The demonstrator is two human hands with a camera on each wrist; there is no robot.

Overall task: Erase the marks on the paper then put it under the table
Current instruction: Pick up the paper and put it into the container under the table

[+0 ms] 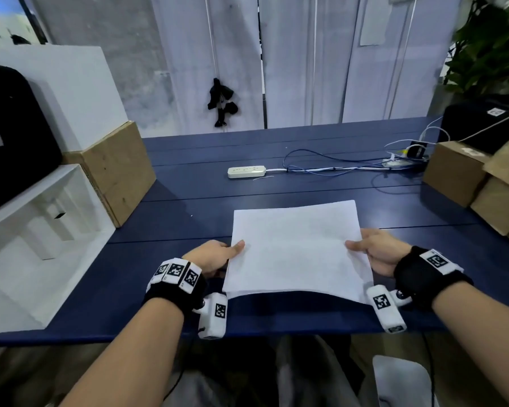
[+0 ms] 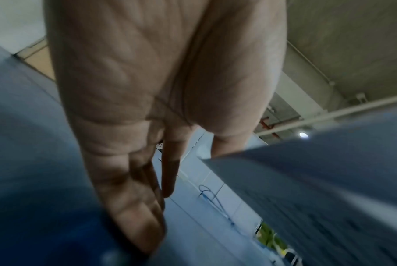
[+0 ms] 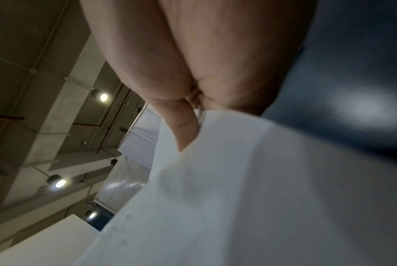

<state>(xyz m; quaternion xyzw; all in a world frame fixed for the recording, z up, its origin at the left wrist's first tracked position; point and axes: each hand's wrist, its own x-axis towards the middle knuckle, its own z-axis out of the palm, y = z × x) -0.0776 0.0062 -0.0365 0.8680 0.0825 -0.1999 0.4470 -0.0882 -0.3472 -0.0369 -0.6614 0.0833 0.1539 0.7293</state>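
A white sheet of paper (image 1: 297,248) hangs just above the dark blue table (image 1: 306,186), near its front edge, and casts a shadow below its near side. No marks show on its upper face. My left hand (image 1: 215,255) pinches the sheet's left edge, thumb on top. My right hand (image 1: 376,251) pinches the right edge the same way. The left wrist view has the paper (image 2: 318,189) from below, with the straight fingers (image 2: 147,180) beside it. The right wrist view shows the thumb (image 3: 184,126) lying on the paper (image 3: 238,198).
A white power strip (image 1: 246,172) and loose cables (image 1: 335,165) lie further back. Cardboard boxes (image 1: 459,171) stand at the right. A wooden box (image 1: 115,168) and a white shelf unit (image 1: 41,230) are at the left. My legs show below the table's front edge (image 1: 247,333).
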